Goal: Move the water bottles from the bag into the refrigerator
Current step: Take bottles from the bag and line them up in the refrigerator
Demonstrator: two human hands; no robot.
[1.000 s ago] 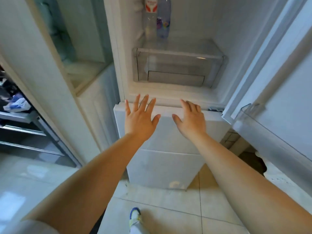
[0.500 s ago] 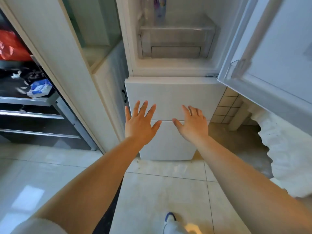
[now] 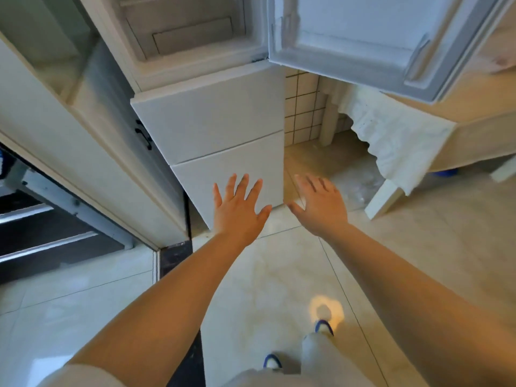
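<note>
View has dropped — bottles gone from sight; left hand (image 3: 237, 212) and right hand (image 3: 321, 209) spread wide, empty.

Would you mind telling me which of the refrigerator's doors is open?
The top door, swung out to the right; the two white doors below, middle and bottom, sit flush and closed.

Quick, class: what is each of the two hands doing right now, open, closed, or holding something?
Left hand: open, fingers spread, holding nothing.
Right hand: open, fingers extended, holding nothing.
</note>
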